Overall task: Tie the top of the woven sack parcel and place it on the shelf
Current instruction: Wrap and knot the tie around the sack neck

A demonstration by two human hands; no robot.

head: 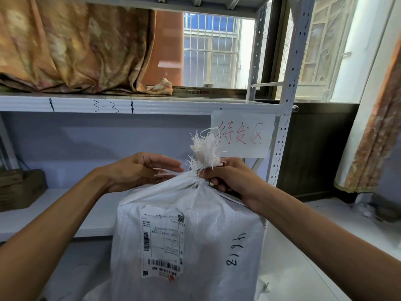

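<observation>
Risk first: gathered neck of the woven sack parcel (pixel 186 231) pinched in the right hand (pixel 230 181), fingers closed tight around the bunched fabric just below the frayed tuft (pixel 205 149); left hand (pixel 138 170) beside the neck, fingers apart and nearly straight, fingertips touching or almost touching a loose white strand at the throat, gripping nothing firmly; whether a knot is already made, impossible to tell. Likely trouble if the right grip eases before any tie is cinched: neck springing open, weave being slick and stiff; loose frayed threads apt to snap or pull out if used as the tie; a slack knot liable to slip once the parcel is lifted by its top. Another hazard in the lift itself: bulky, boxy load apt to swing and catch the front lip of the shelf (pixel 130 104) or the upright post (pixel 290 105) at the right corner; paper sign (pixel 243 133) with red handwriting hanging from that lip, close behind the tuft, easy to tear or knock off.

Parcel standing upright in front of the rack, below the marked lip, near its right end; printed shipping label (pixel 162 242) on the near face, inked digits to the right of it; base out of view, so resting surface unknown.

Surroundings: white metal racking, lower board (pixel 43 216) pale and mostly bare, a dark wooden crate (pixel 19 187) at its left edge; orange patterned cloth (pixel 71 46) heaped on the upper board; barred window (pixel 210 48) behind; curtain at far right; pale floor.
</observation>
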